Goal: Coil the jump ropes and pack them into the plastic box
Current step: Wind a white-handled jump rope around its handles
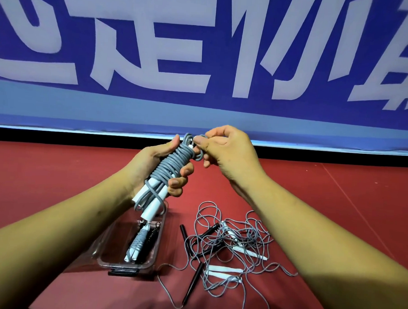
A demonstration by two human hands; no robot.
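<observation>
A coiled jump rope (171, 166) is held up above the red floor (55, 170), tilted so that its top leans to the far right. It is gripped in the left hand (148, 168), whose fingers (184, 171) are curled round the bundle from the right while the thumb is pressed along its left side. The grey cord is seen wound in tight turns around the upper part of the two white handles (152, 206), whose lower ends are left bare and stick out below the hand. A loose loop of cord hangs around these lower ends.

At the top of the bundle, a last small loop of the grey cord is pinched between the thumb and forefinger of the right hand (229, 153); the remaining fingers (207, 162) are curled loosely just beside the coil.

Directly below the held rope, a clear plastic box (121, 265) is set open on the floor, with a black latch (123, 273) on its near end. Inside it, a packed grey rope (138, 242) with white handles is laid lengthwise, and a dark coil (154, 234) is lodged just to its right.

To the right of the box, a tangle of loose ropes (229, 240) is spread on the floor, with thin grey cords crossed over one another. Black handles (193, 282) and white handles (225, 269) are mixed into it.

Along the far edge of the floor, a blue banner (200, 107) with large white characters is stretched.
</observation>
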